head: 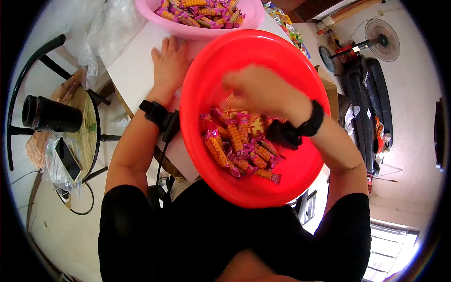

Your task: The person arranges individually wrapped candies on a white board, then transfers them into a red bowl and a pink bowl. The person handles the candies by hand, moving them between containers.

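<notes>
A red plastic basin (299, 169) rests at the near edge of the white table (132, 75), against my body. Several snack packets (243, 141) with pink ends and orange, ridged contents lie in its lower left part. Inside the basin, above the packets, is my right hand (253, 86), blurred and with bent fingers; whether it holds anything is hidden. My left hand (171, 61) lies flat on the tabletop, fingers spread, left of the red basin. Just beyond it stands a pink basin (201, 34) filled with similar packets (204, 14).
Colourful packaging (287, 24) lies along the table's far right side. Clear plastic bags (112, 28) hang at the upper left. On the left, a round stool (84, 105) holds a black cylindrical container (53, 113) and a phone (68, 158). A fan (382, 40) and black sofa (363, 105) are at right.
</notes>
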Demonstrator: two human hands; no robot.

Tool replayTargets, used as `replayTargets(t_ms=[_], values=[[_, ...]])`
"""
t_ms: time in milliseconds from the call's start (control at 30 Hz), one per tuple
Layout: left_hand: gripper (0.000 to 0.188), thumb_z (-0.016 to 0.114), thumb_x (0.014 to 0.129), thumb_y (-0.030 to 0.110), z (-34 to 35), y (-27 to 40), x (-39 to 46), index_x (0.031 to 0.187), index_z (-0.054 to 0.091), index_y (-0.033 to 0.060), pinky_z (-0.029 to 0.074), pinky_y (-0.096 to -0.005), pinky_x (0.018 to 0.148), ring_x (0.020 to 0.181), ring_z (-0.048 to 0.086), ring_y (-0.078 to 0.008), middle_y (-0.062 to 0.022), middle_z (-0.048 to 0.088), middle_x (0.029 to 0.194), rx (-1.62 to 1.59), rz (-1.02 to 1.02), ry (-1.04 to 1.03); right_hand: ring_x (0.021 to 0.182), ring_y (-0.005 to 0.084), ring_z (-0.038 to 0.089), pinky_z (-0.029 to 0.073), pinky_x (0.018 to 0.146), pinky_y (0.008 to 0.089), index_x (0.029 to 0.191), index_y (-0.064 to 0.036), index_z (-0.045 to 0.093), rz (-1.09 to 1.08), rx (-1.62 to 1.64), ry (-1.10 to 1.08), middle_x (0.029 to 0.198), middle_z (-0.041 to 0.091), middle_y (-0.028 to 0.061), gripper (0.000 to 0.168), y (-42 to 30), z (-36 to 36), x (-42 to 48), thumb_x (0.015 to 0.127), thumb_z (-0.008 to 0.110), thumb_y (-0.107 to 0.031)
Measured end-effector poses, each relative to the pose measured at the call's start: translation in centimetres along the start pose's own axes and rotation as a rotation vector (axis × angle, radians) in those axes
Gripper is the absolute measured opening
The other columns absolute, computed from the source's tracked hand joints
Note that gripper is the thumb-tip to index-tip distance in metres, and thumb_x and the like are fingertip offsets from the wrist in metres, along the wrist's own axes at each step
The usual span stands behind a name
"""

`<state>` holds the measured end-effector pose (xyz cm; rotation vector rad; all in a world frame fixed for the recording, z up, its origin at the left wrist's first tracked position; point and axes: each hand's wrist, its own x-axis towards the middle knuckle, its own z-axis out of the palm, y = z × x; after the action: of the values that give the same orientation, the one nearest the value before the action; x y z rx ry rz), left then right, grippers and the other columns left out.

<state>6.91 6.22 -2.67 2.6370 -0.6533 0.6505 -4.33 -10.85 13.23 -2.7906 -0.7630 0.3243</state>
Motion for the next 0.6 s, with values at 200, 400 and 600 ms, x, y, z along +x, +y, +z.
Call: replayTargets(t_ms=[200, 400, 600], values=[[0.050, 0.060, 0.083, 0.038, 0.2, -0.2, 0.0, 0.122, 0.055, 0.0074, 0.029, -0.0545, 0.097, 0.127, 0.038, -0.0311, -0.0174, 0.046, 0.133, 0.026, -0.013, -0.021, 0.074, 0.0358, 0.061, 0.048, 0.066, 0.0441, 0.083, -0.003, 0.062, 0.133, 0.101, -0.276, 0.076, 0.062, 0.0172, 0.032, -1.3, 4.9, -1.5, 0.079, 0.068, -0.034], [0.050, 0.061, 0.083, 0.038, -0.8, 0.2, 0.2, 0.123, 0.055, 0.0072, 0.029, -0.0550, 0.097, 0.127, 0.038, -0.0310, -0.0176, 0.046, 0.134, -0.019, -0.025, -0.060, 0.077, 0.0367, 0.060, 0.048, 0.068, 0.0457, 0.082, -0.002, 0.061, 0.047, 0.125, -0.063, 0.081, 0.060, 0.0181, 0.022, -1.1, 7.0, -1.6, 0.074, 0.065, -0.022], [0.054, 0.061, 0.083, 0.040, 0.2, -0.1, 0.1, 0.124, 0.055, 0.0064, 0.028, -0.0559, 0.098, 0.127, 0.038, -0.0322, -0.0179, 0.047, 0.133, 0.018, -0.026, -0.022, 0.077, 0.0354, 0.062, 0.049, 0.069, 0.0446, 0.088, -0.002, 0.060, 0.075, 0.239, 0.138, 0.078, 0.063, 0.0164, 0.025, -2.0, 1.3, -0.8, 0.073, 0.068, -0.021]])
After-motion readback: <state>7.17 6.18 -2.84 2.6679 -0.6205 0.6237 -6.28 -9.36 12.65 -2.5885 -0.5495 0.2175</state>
